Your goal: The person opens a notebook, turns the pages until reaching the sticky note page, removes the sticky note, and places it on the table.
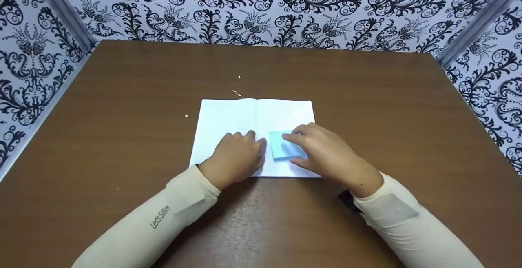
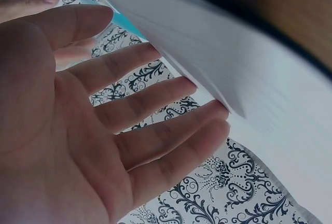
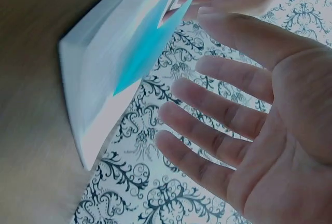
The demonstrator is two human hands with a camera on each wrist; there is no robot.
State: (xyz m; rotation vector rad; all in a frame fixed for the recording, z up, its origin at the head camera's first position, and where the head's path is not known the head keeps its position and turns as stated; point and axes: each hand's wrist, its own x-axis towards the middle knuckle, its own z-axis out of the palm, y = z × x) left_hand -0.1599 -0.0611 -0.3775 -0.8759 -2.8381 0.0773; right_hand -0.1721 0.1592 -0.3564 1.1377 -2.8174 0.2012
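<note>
Open notebook (image 1: 253,135) lies flat at the middle of the desk (image 1: 122,137), white faintly ruled pages, rectangular, spine running 12 to 6 o'clock. In the wrist views it shows a thick page stack with blurred edges. A blue sticky-note pad (image 1: 283,147), square, matte paper, sits on the right page near its 6 o'clock edge. In the right wrist view the pad (image 3: 142,53) shows as a blurred cyan patch against the white pages.

Left hand (image 1: 236,158) rests palm down on the left page at the spine, at 9 o'clock of the pad; grip spread, fingers straight in the left wrist view (image 2: 78,125), holding nothing. Whether its fingertips touch the pad edge can't be told. Right hand (image 1: 326,151) lies over the pad's 3 o'clock side, grip spread, fingers straight and apart in the right wrist view (image 3: 244,125), fingertips on or just above the pad; contact not clear.

The pad's right half and the notebook's lower corners are hidden under the hands. Cream stretch sleeves (image 1: 163,219) cover both forearms, the left with small print. A dark object (image 1: 348,200) at the right wrist is partly hidden. The desk is brown wood grain, smooth, with a few pale crumbs (image 1: 236,93) at 12 o'clock of the notebook. Walls (image 1: 261,7) carry white paper with black damask scrolls.
</note>
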